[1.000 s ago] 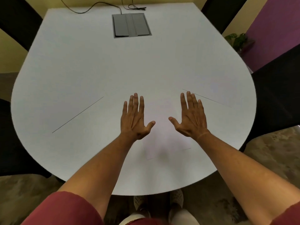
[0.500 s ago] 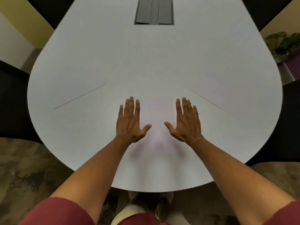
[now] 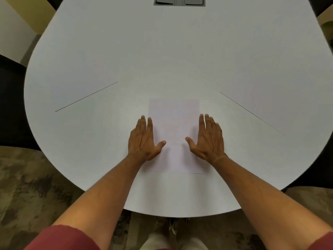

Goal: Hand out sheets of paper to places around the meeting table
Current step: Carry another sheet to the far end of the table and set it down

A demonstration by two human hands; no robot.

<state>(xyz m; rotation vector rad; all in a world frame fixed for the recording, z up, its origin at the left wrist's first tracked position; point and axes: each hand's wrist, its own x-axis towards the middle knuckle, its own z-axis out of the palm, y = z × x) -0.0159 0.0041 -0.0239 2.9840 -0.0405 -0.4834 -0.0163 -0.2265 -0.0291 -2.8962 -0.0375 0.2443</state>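
Observation:
A white sheet of paper [image 3: 174, 121] lies flat on the white meeting table [image 3: 162, 51], close to the near edge and square to me. My left hand [image 3: 143, 139] rests palm down on the sheet's left edge, fingers together and thumb spread onto the paper. My right hand [image 3: 207, 139] rests the same way on the right edge. Neither hand grips anything. Two more white sheets are barely visible, one at the left [image 3: 72, 87] and one at the right [image 3: 266, 98], each shown mainly by a thin dark edge line.
A grey cable hatch [image 3: 179, 1] is set in the table at the far middle. Dark chairs stand at the left [image 3: 10, 105] and right [image 3: 324, 141] of the table. Patterned carpet [image 3: 27, 186] lies below, and my shoes show under the table's edge.
The view has swung to face the table squarely and moved closer. The sheet under my hands now lies straight instead of skewed, and both hands have slid back toward me along its sides.

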